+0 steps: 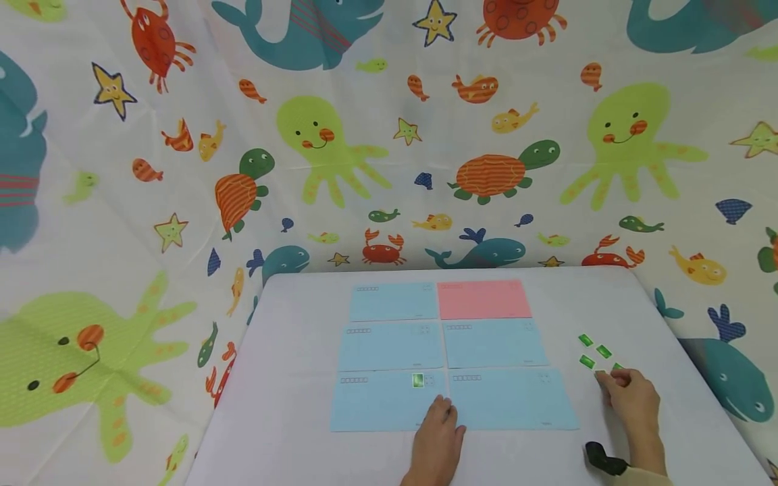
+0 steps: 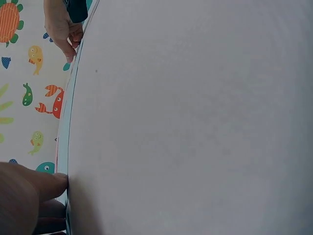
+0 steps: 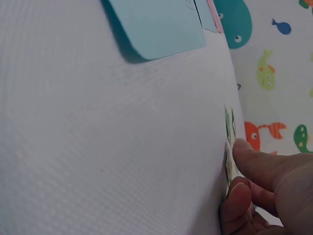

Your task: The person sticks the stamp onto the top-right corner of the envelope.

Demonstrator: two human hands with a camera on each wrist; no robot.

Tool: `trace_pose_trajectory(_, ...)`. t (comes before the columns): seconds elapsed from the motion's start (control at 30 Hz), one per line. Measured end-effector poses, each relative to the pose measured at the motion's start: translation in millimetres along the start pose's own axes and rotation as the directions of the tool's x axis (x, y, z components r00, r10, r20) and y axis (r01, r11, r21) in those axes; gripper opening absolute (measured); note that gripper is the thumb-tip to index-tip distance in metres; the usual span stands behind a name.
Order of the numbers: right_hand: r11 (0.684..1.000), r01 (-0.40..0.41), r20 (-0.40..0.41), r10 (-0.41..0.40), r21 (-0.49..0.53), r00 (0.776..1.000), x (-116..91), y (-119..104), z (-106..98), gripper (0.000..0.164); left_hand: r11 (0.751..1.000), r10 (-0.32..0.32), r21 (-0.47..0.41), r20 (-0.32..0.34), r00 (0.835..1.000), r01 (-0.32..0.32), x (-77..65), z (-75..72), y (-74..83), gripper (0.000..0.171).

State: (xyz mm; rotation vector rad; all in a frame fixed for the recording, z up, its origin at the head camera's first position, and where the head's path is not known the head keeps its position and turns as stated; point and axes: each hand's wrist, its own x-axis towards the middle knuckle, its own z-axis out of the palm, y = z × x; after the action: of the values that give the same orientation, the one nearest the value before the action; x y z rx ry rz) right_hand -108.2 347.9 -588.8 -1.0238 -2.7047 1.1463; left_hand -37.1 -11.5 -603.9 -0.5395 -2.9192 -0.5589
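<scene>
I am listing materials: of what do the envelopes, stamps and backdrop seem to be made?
Envelopes: probably matte paper, flat with crisp edges. Stamps: likely paper, judging by their thin edges; finish unclear at this size. Backdrop: apparently matte printed cloth, with faint creases.

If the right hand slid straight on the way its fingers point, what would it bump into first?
Probably a green stamp lying just ahead and left of the right hand; the hand's height above the white table is hard to judge, so it might pass over.
</scene>
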Motion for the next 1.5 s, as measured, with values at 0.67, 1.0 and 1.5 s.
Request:
trace_pose_trajectory(0.67,1.0,0.008,0.039,-0.007,-0.017,0.999,-1,-3,-1,0.036,1.0,-0.014,-0.001,-0.028,1.0,0.014,-0.1,4.3,1.8,0.031)
trace_pose_trajectory(1.0,1.0,0.007,0.01,-0.007,0.022,1.0,-5,1,2,0.038,1.0,-0.018,-0.007,-0.005,1.0,0.018,1.3,2.0,1.8,0.032)
trace_pose_trajectory(1.5,0.989,-0.04,-0.051,0.047,0.14,0.998,-14,-1,0,0.043,1.0,0.018,0.005,-0.066,0.998,-0.018,-0.2,2.0,-1.5,0.032)
